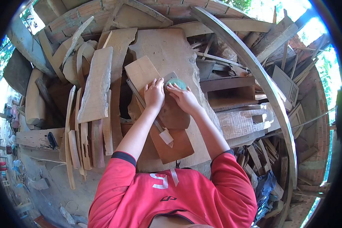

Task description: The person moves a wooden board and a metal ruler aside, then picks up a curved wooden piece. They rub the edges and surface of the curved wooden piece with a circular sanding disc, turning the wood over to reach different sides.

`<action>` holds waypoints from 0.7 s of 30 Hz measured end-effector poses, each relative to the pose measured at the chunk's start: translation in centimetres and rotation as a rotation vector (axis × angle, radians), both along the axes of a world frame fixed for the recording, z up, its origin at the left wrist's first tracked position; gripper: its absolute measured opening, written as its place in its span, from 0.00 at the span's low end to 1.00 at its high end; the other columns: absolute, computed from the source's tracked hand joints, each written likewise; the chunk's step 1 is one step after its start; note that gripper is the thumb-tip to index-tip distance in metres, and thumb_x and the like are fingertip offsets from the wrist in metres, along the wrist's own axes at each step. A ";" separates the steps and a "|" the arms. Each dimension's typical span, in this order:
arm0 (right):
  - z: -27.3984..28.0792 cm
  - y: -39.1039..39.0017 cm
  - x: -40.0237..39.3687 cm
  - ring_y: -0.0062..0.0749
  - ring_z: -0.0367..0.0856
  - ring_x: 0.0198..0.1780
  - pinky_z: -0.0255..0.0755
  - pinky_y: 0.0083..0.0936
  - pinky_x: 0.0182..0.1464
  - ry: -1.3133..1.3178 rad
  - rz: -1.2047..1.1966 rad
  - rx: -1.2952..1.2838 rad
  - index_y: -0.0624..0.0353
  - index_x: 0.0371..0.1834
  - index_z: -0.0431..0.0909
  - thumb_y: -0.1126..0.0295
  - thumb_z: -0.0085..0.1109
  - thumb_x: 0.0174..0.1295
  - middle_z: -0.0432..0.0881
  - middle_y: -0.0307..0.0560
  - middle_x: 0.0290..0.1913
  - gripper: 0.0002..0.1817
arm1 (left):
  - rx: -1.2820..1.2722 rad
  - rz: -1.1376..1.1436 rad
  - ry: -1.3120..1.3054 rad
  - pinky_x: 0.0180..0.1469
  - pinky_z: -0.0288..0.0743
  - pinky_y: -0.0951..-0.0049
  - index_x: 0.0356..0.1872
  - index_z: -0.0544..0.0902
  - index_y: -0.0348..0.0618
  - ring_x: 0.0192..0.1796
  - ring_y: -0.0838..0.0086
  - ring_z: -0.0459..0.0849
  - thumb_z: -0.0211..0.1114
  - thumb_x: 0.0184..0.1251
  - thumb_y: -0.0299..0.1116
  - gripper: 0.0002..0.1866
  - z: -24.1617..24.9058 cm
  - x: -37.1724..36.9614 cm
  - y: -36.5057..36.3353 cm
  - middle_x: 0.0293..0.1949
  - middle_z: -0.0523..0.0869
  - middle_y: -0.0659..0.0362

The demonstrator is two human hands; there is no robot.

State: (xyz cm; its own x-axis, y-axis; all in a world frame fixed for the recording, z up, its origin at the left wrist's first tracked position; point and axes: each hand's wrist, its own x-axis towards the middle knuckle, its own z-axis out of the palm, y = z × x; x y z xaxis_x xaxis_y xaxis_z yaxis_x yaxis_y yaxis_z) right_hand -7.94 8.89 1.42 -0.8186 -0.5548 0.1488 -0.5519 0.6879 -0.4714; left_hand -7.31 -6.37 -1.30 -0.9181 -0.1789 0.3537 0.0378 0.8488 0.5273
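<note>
My right hand point(183, 99) lies with its fingers over a round green pad point(176, 84), pressing it on a brown wooden board point(176, 116). Beside it, my left hand point(154, 95) rests on the board's upper left part, fingers bent downward; whatever is under them is hidden. A pale flat wooden block point(141, 69) lies just beyond my left hand. Along the left of the board runs a long narrow tool or strip, with a light wooden end point(166, 138) near my body. Under the brown board is another reddish-brown board point(174, 148).
A large rough-edged plank point(159, 41) lies beneath the work. Upright boards point(97, 85) lean at the left. A long curved beam point(250, 64) arches over the right side, with stacked timber and scraps point(260, 155) below it. A brick wall point(319, 114) curves behind.
</note>
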 end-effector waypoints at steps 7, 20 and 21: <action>1.5 0.7 2.7 0.31 0.65 0.66 0.48 0.62 0.65 -0.051 -0.014 0.094 0.42 0.61 0.70 0.59 0.45 0.66 0.72 0.35 0.61 0.19 | 0.008 0.000 0.002 0.61 0.61 0.53 0.50 0.79 0.46 0.57 0.63 0.76 0.47 0.69 0.34 0.15 0.2 0.2 0.0 0.51 0.81 0.53; 1.3 -1.8 -3.6 0.27 0.62 0.67 0.48 0.66 0.62 0.070 -0.107 0.147 0.41 0.59 0.71 0.58 0.45 0.66 0.72 0.30 0.62 0.18 | -0.069 -0.001 -0.054 0.63 0.59 0.53 0.53 0.77 0.46 0.60 0.62 0.74 0.45 0.68 0.30 0.17 0.7 0.5 0.1 0.53 0.79 0.54; 1.3 -2.0 -3.9 0.27 0.63 0.67 0.48 0.66 0.62 0.056 -0.124 0.135 0.41 0.58 0.72 0.58 0.45 0.66 0.72 0.30 0.61 0.18 | -0.096 0.006 -0.067 0.63 0.59 0.53 0.53 0.77 0.46 0.61 0.62 0.73 0.45 0.67 0.29 0.17 0.9 0.4 0.0 0.54 0.79 0.54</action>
